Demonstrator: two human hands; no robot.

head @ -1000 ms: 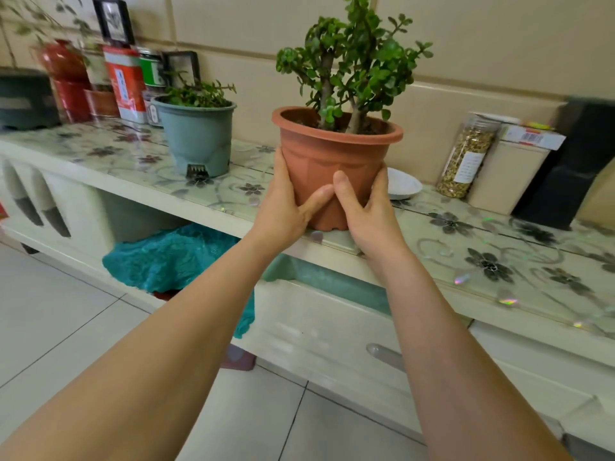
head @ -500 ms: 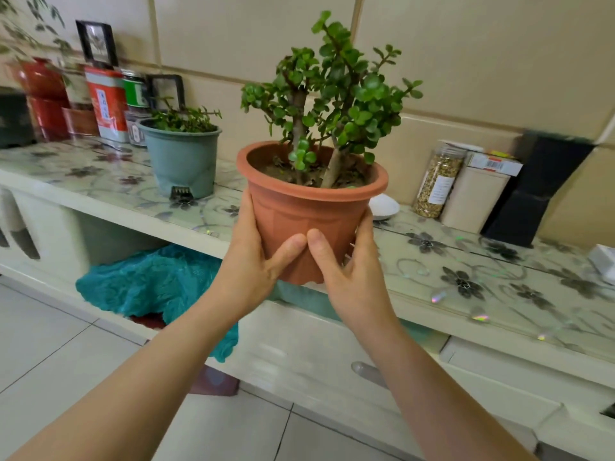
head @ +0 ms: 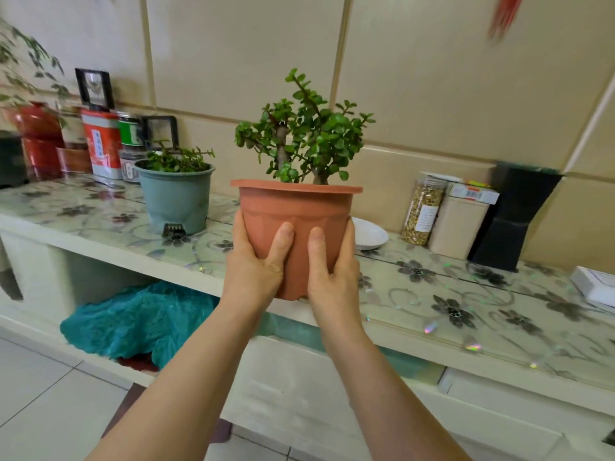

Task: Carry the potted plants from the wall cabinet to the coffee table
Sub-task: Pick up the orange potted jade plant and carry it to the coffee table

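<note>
A terracotta pot (head: 296, 211) with a small green jade plant (head: 306, 134) is held upright in the air in front of the wall cabinet (head: 432, 314). My left hand (head: 253, 264) grips its left side and my right hand (head: 332, 271) grips its right side, thumbs on the near face. A second plant in a grey-green pot (head: 174, 197) stands on the cabinet top to the left. The coffee table is out of view.
Red tins and jars (head: 100, 144) line the back left of the cabinet. A white dish (head: 369, 234), a jar of grains (head: 421, 211), a beige box (head: 459, 224) and a black stand (head: 512, 217) sit at the right. Teal cloth (head: 139, 321) fills the shelf below.
Both hands have lifted the terracotta pot off the cabinet top and drawn it toward me. The view has tilted upward.
</note>
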